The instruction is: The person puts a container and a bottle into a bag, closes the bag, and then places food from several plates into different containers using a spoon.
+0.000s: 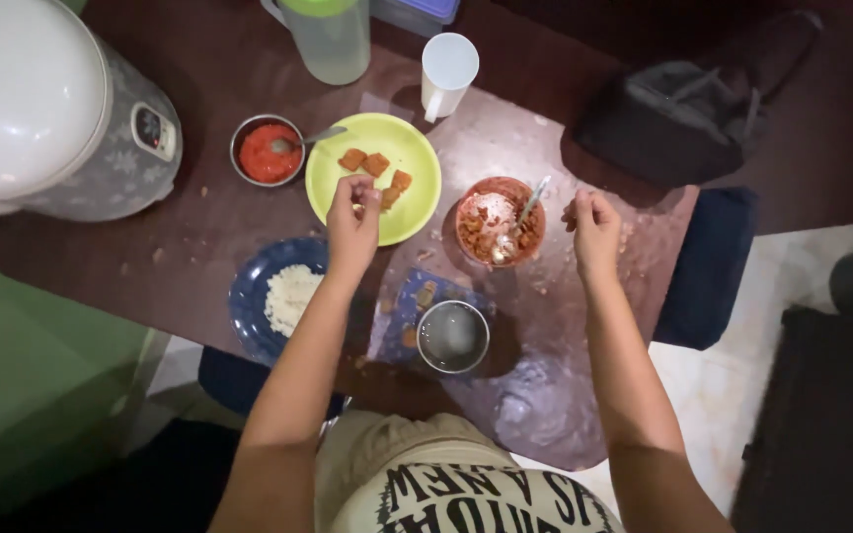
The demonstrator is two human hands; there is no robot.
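My left hand (352, 225) reaches over the near edge of a lime-green plate (417, 158), its fingertips pinched together on a small bit of food. Several brown fried pieces (365, 162) lie on that plate. My right hand (592, 229) hovers above the dark table (199, 232) with its fingers curled in and nothing visible in them. Just left of it stands a reddish bowl (499, 225) of food remains with a spoon in it. A blue plate of white rice (249, 296) sits under my left forearm.
A small metal bowl of red sauce (267, 153) with a spoon is left of the green plate. Nearby are a metal cup (452, 336), a white cup (446, 69), a clear pitcher (333, 38), a rice cooker (46, 114) and a black bag (683, 118).
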